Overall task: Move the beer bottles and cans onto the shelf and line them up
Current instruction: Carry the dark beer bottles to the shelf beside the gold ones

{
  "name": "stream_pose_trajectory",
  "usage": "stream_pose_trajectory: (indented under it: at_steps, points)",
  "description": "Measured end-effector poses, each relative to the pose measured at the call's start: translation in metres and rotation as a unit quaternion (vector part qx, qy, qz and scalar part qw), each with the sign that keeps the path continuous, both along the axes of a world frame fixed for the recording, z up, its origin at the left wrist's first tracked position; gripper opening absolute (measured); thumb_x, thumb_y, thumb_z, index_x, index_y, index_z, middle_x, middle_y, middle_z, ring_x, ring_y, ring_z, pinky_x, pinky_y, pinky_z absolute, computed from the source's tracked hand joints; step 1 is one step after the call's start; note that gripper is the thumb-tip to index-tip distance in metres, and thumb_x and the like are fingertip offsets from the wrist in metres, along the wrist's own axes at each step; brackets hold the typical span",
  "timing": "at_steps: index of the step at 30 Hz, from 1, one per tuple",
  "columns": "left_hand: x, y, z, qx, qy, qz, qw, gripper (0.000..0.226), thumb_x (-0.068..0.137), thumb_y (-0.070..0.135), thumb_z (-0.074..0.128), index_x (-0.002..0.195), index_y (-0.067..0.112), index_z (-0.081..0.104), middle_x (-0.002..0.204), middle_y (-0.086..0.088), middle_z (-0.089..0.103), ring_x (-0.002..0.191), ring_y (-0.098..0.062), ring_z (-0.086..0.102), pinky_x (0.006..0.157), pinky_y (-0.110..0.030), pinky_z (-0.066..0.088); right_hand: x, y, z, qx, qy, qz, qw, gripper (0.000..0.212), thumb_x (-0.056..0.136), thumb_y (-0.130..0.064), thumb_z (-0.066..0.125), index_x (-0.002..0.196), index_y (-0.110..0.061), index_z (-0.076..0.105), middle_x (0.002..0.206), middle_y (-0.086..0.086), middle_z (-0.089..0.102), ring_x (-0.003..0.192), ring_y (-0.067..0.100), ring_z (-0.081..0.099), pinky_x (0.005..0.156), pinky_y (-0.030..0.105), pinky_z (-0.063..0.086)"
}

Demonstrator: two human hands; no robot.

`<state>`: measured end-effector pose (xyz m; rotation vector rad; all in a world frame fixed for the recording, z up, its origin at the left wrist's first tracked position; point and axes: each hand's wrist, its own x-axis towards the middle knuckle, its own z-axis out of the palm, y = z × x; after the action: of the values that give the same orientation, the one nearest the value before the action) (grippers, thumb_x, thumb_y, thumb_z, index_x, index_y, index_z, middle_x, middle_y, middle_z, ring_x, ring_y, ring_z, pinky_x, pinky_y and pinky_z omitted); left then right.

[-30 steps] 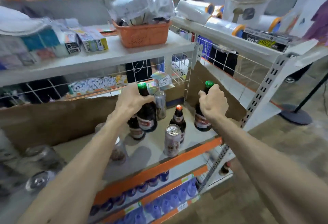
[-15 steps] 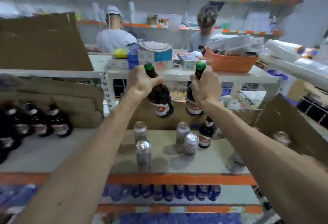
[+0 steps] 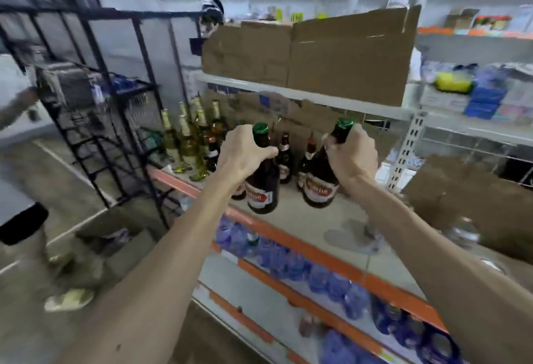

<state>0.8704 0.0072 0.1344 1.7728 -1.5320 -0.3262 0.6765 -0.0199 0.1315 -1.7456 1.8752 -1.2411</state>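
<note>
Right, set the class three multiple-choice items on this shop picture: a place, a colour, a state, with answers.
1. Where do the gold-topped pale bottles stand? A. in a crate B. at the left end of the orange-edged shelf C. in a basket
2. What colour are the caps of the left beer bottle and the right beer bottle? A. red B. gold C. green
3. What are the left hand and right hand doing? A. lying flat B. each gripping a bottle neck C. hanging idle
1 B: they cluster at that end. 2 C: both caps show green. 3 B: each hand wraps a neck.
</note>
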Motion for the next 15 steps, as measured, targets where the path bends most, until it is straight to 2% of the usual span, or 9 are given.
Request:
stream_pose_trajectory:
  at_steps: [2,5,7,11,15]
  points:
    - [0.031,-0.004,-0.011,0.01,0.009,0.013,1.0,0.03,0.078,0.036,0.081,0.088,0.012,0.065,0.088,-0.002,0.069,0.084,-0.022,0.065,0.07,-0.035,0.05,0.034,-0.01,-0.01,0.011,0.001,0.006,1.0,0.03,0.093,-0.032,0.059,0.108,-0.006,0.054,0.103,0.015,0.065,0.096,0.037,0.063,0.076,0.04,0.051]
    - [0.061,-0.02,-0.022,0.021,0.009,0.007,1.0,0.03,0.08,0.033,0.08,0.072,0.019,0.054,0.079,-0.001,0.065,0.079,-0.023,0.064,0.069,-0.035,0.05,0.07,-0.03,-0.024,0.02,0.007,0.013,1.0,0.03,0.093,-0.031,0.06,0.108,-0.005,0.054,0.105,0.016,0.066,0.096,0.038,0.063,0.076,0.04,0.05]
    - [0.074,-0.04,-0.028,0.029,-0.002,0.001,1.0,0.031,0.08,0.032,0.079,0.073,0.018,0.053,0.08,-0.003,0.066,0.078,-0.023,0.065,0.068,-0.035,0.052,0.087,-0.048,-0.033,0.029,0.009,0.011,0.999,0.03,0.094,-0.03,0.06,0.109,-0.005,0.054,0.106,0.016,0.066,0.097,0.038,0.062,0.075,0.039,0.048]
    - [0.094,-0.096,-0.04,0.035,-0.007,-0.021,0.999,0.031,0.079,0.036,0.08,0.077,0.016,0.056,0.08,-0.001,0.067,0.075,-0.019,0.065,0.056,-0.028,0.045,0.11,-0.093,-0.05,0.045,0.007,-0.01,0.999,0.03,0.095,-0.031,0.06,0.108,-0.005,0.054,0.106,0.016,0.066,0.098,0.038,0.062,0.07,0.035,0.043]
    - [0.102,-0.157,-0.052,0.051,-0.004,-0.049,0.998,0.035,0.076,0.041,0.081,0.095,0.015,0.067,0.09,0.002,0.07,0.083,-0.018,0.066,0.075,-0.038,0.056,0.123,-0.134,-0.063,0.062,0.012,-0.025,0.998,0.029,0.096,-0.03,0.059,0.108,-0.005,0.053,0.105,0.015,0.066,0.096,0.038,0.062,0.068,0.034,0.04]
